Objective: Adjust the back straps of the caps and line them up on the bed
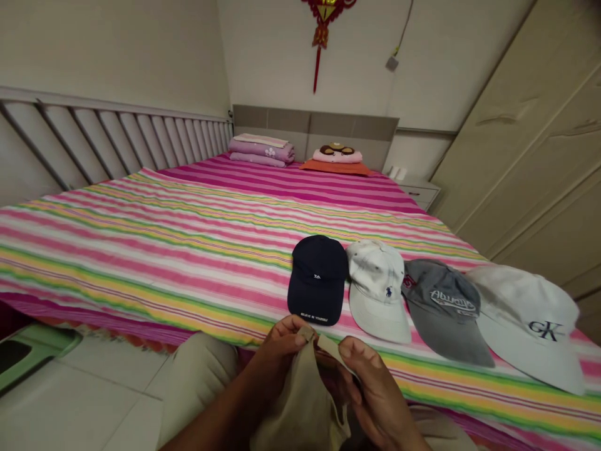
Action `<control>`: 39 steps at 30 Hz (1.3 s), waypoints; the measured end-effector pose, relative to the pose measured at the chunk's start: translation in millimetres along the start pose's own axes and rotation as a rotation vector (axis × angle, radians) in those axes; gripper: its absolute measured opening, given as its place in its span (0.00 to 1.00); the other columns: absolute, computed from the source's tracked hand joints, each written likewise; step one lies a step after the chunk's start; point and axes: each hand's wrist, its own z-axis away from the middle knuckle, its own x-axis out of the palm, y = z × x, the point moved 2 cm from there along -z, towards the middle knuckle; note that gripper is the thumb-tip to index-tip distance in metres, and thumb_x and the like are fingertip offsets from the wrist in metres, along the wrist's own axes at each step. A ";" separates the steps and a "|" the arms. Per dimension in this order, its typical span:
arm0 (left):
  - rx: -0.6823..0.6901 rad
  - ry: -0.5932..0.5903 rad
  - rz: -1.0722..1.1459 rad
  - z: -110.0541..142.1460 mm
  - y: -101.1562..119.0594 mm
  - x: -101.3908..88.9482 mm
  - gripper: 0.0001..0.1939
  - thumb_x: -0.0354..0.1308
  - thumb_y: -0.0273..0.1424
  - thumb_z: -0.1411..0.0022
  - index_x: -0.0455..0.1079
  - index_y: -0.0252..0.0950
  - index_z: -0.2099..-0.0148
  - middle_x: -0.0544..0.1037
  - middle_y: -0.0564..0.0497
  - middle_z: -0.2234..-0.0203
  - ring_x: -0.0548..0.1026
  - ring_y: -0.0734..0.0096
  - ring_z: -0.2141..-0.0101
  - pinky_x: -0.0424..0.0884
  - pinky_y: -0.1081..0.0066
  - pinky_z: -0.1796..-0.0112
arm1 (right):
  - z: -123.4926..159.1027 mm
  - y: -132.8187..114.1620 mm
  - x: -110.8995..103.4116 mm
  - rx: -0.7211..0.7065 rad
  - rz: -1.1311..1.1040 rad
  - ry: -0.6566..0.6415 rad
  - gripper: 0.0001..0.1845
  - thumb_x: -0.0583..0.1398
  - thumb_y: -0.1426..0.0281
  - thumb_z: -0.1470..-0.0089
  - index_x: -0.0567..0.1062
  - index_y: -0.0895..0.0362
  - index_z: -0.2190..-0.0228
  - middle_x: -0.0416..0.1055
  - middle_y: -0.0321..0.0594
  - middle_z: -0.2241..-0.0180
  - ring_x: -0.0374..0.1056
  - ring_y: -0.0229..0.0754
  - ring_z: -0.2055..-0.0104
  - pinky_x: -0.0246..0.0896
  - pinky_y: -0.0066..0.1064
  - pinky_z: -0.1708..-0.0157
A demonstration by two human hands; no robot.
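Both my hands hold a beige cap (300, 401) low in front of me, near the bed's front edge. My left hand (280, 344) pinches one end of its back strap, and my right hand (370, 391) pinches the other strap end. On the striped bedsheet (188, 250) just beyond lie a navy cap (318, 279), a pale white cap with a small blue logo (378, 288), a grey cap with white lettering (444, 307) and a white cap with dark letters (526, 322), side by side with brims toward me.
Folded purple bedding (261, 150) and a pillow stack (337, 160) sit by the headboard. A slatted rail (117, 138) runs along the bed's left side. Wardrobe doors (530, 156) stand on the right, a nightstand (420, 188) beside them. A green object (32, 351) lies on the floor at left.
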 end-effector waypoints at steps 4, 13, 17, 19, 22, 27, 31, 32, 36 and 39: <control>-0.017 0.006 -0.003 -0.2 -1.2 -0.5 0.08 0.61 0.27 0.58 0.68 0.32 0.72 0.74 0.50 0.80 0.71 0.73 0.79 0.64 0.75 0.76 | 0.2 1.2 -1.6 0.014 -0.006 0.006 0.17 0.63 0.63 0.59 0.62 0.58 0.84 0.52 0.25 0.90 0.37 0.26 0.88 0.32 0.22 0.87; -0.018 0.040 -0.024 2.1 -3.9 1.6 0.11 0.66 0.27 0.64 0.69 0.32 0.74 0.75 0.51 0.80 0.71 0.72 0.79 0.64 0.74 0.76 | 4.6 4.2 -1.6 0.032 -0.017 -0.054 0.18 0.62 0.63 0.57 0.60 0.57 0.85 0.50 0.24 0.92 0.36 0.26 0.88 0.32 0.24 0.85; -0.001 0.016 -0.043 5.4 -3.9 3.1 0.11 0.66 0.28 0.64 0.71 0.32 0.74 0.75 0.50 0.80 0.72 0.72 0.78 0.65 0.72 0.74 | 8.0 5.3 -0.4 0.021 -0.017 -0.070 0.17 0.62 0.63 0.57 0.61 0.57 0.85 0.50 0.24 0.92 0.37 0.27 0.88 0.32 0.25 0.85; 0.006 0.005 -0.057 7.1 -3.4 4.2 0.11 0.66 0.28 0.64 0.71 0.32 0.73 0.75 0.50 0.79 0.71 0.73 0.79 0.64 0.72 0.74 | 9.3 6.4 0.4 0.012 -0.010 -0.065 0.17 0.62 0.63 0.56 0.62 0.58 0.84 0.50 0.24 0.92 0.37 0.27 0.88 0.31 0.25 0.85; 0.020 0.005 -0.093 9.3 -2.1 5.2 0.12 0.67 0.27 0.64 0.72 0.32 0.73 0.76 0.50 0.79 0.72 0.73 0.77 0.65 0.72 0.72 | 10.9 8.2 1.6 -0.006 0.023 -0.048 0.17 0.62 0.62 0.57 0.62 0.58 0.85 0.49 0.24 0.92 0.38 0.27 0.89 0.31 0.24 0.86; 0.052 0.013 -0.192 12.0 0.1 5.3 0.12 0.67 0.27 0.64 0.72 0.32 0.72 0.77 0.49 0.77 0.72 0.73 0.75 0.65 0.72 0.70 | 13.8 5.4 1.7 -0.063 0.156 0.015 0.19 0.62 0.60 0.58 0.61 0.58 0.84 0.51 0.24 0.92 0.38 0.25 0.89 0.30 0.23 0.87; 0.097 -0.004 -0.274 12.8 2.2 6.0 0.12 0.67 0.28 0.63 0.72 0.32 0.71 0.76 0.50 0.76 0.71 0.75 0.74 0.63 0.75 0.70 | 15.2 -2.1 0.8 -0.083 0.336 -0.001 0.17 0.61 0.58 0.57 0.65 0.59 0.80 0.57 0.26 0.90 0.41 0.24 0.90 0.32 0.21 0.89; 0.105 -0.009 -0.294 13.1 2.8 6.5 0.12 0.67 0.27 0.63 0.72 0.32 0.71 0.76 0.50 0.76 0.71 0.75 0.74 0.63 0.75 0.69 | 15.3 -3.7 0.5 -0.093 0.375 -0.006 0.17 0.61 0.58 0.57 0.66 0.59 0.79 0.58 0.26 0.89 0.42 0.24 0.90 0.33 0.20 0.90; 0.132 -0.021 -0.339 14.4 4.5 10.2 0.12 0.66 0.27 0.62 0.72 0.33 0.70 0.74 0.51 0.77 0.71 0.75 0.73 0.63 0.75 0.69 | 15.0 -4.6 -0.5 -0.136 0.435 -0.003 0.16 0.61 0.61 0.56 0.65 0.59 0.82 0.57 0.27 0.90 0.45 0.25 0.89 0.37 0.20 0.89; 0.163 -0.051 -0.353 14.7 4.7 13.1 0.12 0.66 0.27 0.61 0.72 0.33 0.70 0.74 0.51 0.76 0.70 0.75 0.73 0.63 0.74 0.69 | 14.6 -0.2 2.0 -0.115 0.348 -0.023 0.15 0.61 0.63 0.56 0.64 0.59 0.83 0.56 0.26 0.91 0.45 0.25 0.90 0.37 0.20 0.89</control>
